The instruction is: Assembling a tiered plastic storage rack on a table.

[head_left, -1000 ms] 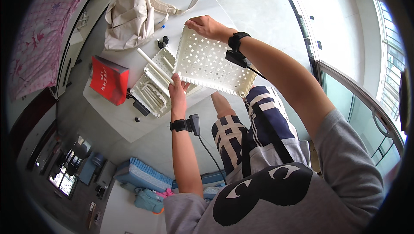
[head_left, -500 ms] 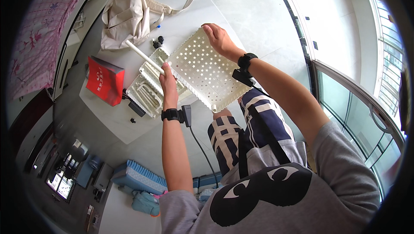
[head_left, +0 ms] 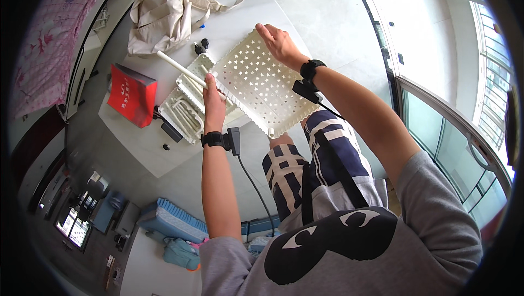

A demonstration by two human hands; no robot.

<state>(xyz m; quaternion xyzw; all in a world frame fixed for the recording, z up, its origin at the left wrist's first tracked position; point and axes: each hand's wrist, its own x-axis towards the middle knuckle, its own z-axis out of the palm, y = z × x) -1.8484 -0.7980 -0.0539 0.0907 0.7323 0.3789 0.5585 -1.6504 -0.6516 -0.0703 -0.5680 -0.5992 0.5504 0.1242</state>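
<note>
A cream plastic shelf tray (head_left: 258, 90) with star-shaped holes and a scalloped rim is tilted up between my knees and the table. My right hand (head_left: 282, 48) has its fingers closed over the tray's far corner. Beside the tray's left edge, my left hand (head_left: 214, 105) grips a white tube (head_left: 179, 65), thumb on top; it slants from the upper left down past my fingers. Beneath that tube lie more cream parts, including a tray with looped pieces (head_left: 184, 114) inside. Whether the tube touches the shelf tray I cannot tell.
A beige backpack (head_left: 162, 18) lies on the white table (head_left: 136, 146), its strap trailing right. Black casters (head_left: 201, 46) sit near it. A red paper bag (head_left: 132, 97) stands at the left. A black wrist device (head_left: 234, 141) trails a cable. Glass railing is at right.
My left hand and the tube have shifted slightly left; more of the tube's lower end shows past my fingers. My right hand stays at the tray's far corner.
</note>
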